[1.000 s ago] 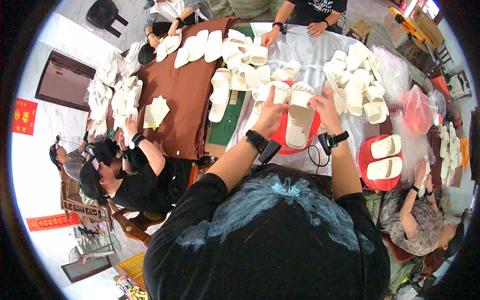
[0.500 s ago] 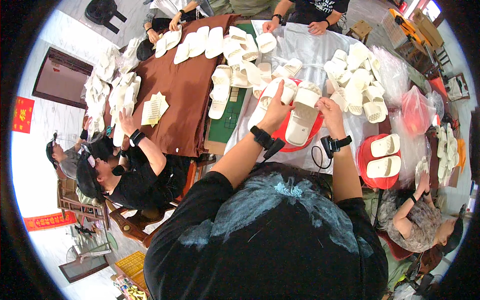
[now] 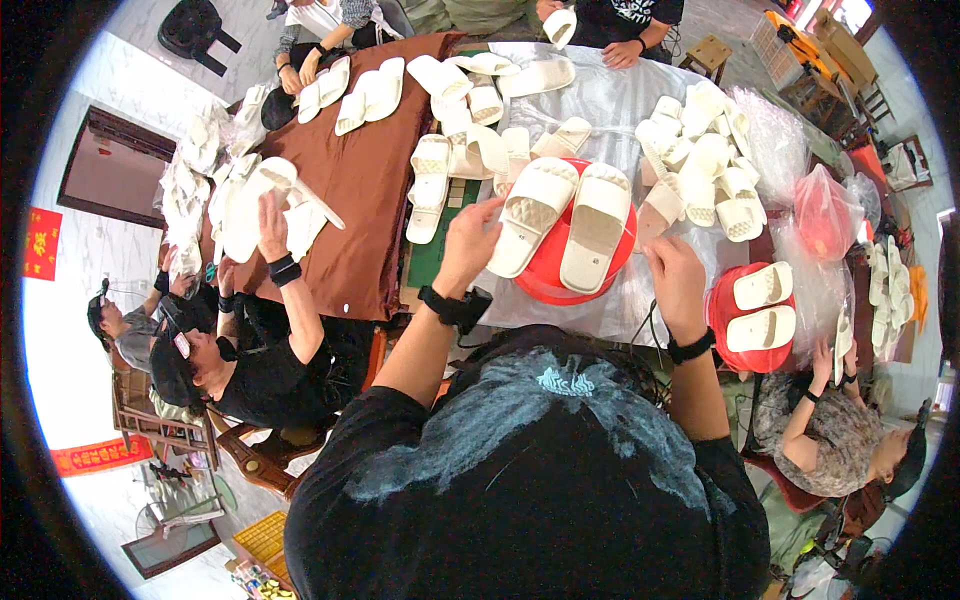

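Observation:
A pair of cream slides lies side by side on a round red stand in front of me: the left slide and the right slide both show quilted or plain straps. The red stand shows around them. My left hand is beside the left slide, fingers loosely bent and apart, fingertips close to its edge; whether they touch it I cannot tell. To the right of the stand, my right hand hovers with bent fingers, apart from the right slide and holding nothing. Both wrists wear black bands.
Loose cream slides form a heap at right and another group at left. A second red stand bears two slides. Clear plastic bags lie beyond. Co-workers sit around the table; one at left handles a slide over the brown cloth.
Both my hands have let go of the slides and drawn outward. The slides now lie more evenly side by side. At left, a co-worker has raised a slide over the cloth.

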The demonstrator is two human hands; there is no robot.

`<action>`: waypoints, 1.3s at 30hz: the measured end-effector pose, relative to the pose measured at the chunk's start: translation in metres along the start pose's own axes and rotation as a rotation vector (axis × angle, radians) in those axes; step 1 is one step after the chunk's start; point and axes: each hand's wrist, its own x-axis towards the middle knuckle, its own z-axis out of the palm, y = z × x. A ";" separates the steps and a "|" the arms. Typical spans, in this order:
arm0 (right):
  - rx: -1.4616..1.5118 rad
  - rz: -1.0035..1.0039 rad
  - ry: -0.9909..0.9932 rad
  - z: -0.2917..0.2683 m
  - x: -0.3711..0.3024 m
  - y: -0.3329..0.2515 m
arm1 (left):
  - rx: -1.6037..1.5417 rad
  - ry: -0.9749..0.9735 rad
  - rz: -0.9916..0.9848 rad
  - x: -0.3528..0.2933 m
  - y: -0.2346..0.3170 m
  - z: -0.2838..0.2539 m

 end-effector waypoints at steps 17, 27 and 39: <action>0.079 -0.407 0.020 -0.006 -0.040 -0.044 | 0.079 -0.103 0.022 -0.009 -0.015 0.023; -0.098 -0.447 0.253 0.007 -0.032 -0.053 | -0.446 -0.373 0.008 -0.036 0.107 -0.066; -0.006 -0.474 0.177 0.021 -0.030 -0.077 | -0.219 -0.476 0.386 -0.026 0.085 -0.038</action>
